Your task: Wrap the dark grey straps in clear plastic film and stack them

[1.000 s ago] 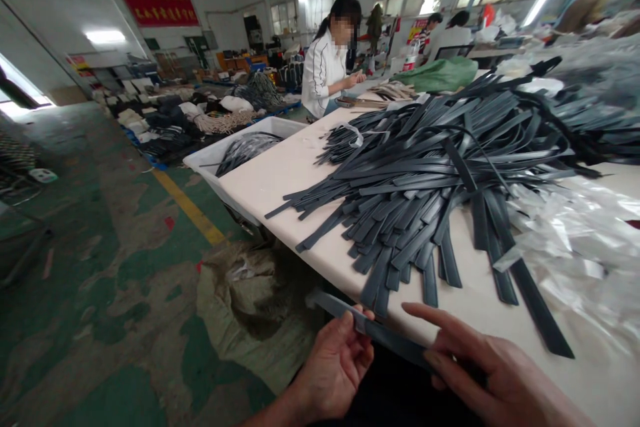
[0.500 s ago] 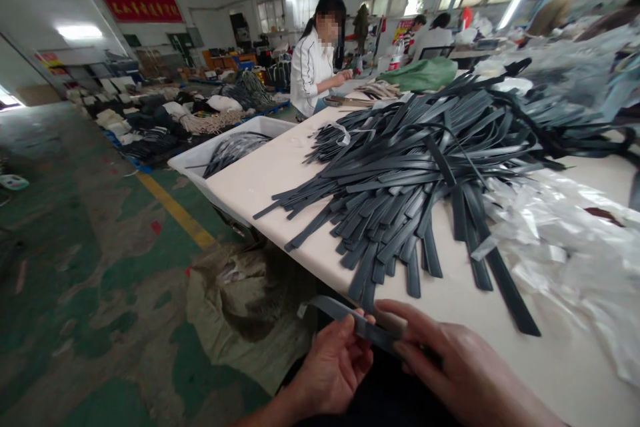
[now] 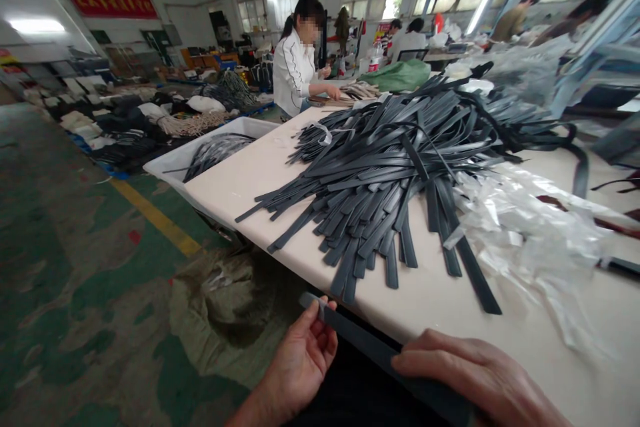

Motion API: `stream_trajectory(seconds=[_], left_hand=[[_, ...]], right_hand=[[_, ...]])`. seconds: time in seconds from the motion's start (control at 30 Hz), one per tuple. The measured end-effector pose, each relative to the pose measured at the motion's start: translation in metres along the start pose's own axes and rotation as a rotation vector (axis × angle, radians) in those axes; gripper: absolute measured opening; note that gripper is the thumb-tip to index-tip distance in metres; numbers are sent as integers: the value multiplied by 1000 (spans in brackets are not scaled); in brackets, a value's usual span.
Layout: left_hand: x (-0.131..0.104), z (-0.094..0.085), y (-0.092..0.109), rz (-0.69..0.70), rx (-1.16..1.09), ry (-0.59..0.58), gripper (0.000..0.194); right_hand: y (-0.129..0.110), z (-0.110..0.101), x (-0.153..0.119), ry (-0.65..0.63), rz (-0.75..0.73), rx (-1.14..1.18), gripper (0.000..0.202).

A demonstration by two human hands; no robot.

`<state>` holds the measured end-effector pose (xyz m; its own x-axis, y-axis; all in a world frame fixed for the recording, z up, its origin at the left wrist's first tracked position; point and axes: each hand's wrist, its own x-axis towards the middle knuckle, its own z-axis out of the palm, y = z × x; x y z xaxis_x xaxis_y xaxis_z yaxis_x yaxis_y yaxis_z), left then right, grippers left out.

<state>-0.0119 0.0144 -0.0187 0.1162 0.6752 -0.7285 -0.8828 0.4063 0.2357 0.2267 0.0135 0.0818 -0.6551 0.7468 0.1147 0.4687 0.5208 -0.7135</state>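
While it spreads across the centre and right, worktop (image 3: 245, 180): pale, its near edge running from nine o'clock down toward five
Co-worker in white (image 3: 290, 73): between eleven and twelve o'clock, one hand (image 3: 332, 91) at the tan strips (image 3: 361, 90) on the worktop's far side
Heap of dark strips (image 3: 390, 173): on the worktop, just off centre toward two o'clock, flat ends fanned toward six
Clear plastic film (image 3: 530, 223): crumpled on the worktop just past three o'clock, beside the heap
Olive sack (image 3: 200, 340): on the floor (image 3: 120, 347), between seven and eight o'clock
White bin (image 3: 169, 158): at nine o'clock beside the worktop, dark strips inside
Right hand (image 3: 460, 363): between four and five o'clock, closed over the nearer length of the held strip (image 3: 360, 339), its underside hidden
Left hand (image 3: 303, 353): just past six o'clock, thumb and fingertips pinched on the strip's far end, remaining fingers loosely curled
Held strip: dark, flat, slanting from six o'clock toward five between both hands, just off the worktop's near edge
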Motion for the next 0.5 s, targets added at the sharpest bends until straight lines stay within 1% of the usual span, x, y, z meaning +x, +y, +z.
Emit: stream_trajectory(seconds=[0.07, 0.13, 0.17, 0.23, 0.33, 0.4, 0.43, 0.47, 0.5], left_hand=[[-1, -1, -2, -24, 4, -10, 10], [-2, -3, -4, -38, 28, -33, 11], [-3, -4, -4, -39, 46, -59, 12], [-5, -8, -6, -42, 86, -138, 15], [-6, -12, -7, -69, 62, -260, 18], [-4, -14, -6, -101, 15, -308, 21], [-1, -16, -4, -118, -3, -312, 22], [3, -18, -1, -124, -19, -284, 24], [9, -22, 2, -110, -34, -224, 27]], right_hand=[[0, 9, 13, 38, -70, 9, 36], [1, 22, 29, 37, -88, -1, 35], [3, 30, 37, 36, -101, -17, 33], [9, 47, 52, 71, -144, -70, 28], [15, 67, 68, 101, -270, -77, 24], [15, 73, 72, 73, -316, 0, 26], [13, 72, 72, 56, -309, 50, 26], [9, 69, 69, 34, -275, 101, 27], [5, 64, 65, 10, -226, 155, 26]])
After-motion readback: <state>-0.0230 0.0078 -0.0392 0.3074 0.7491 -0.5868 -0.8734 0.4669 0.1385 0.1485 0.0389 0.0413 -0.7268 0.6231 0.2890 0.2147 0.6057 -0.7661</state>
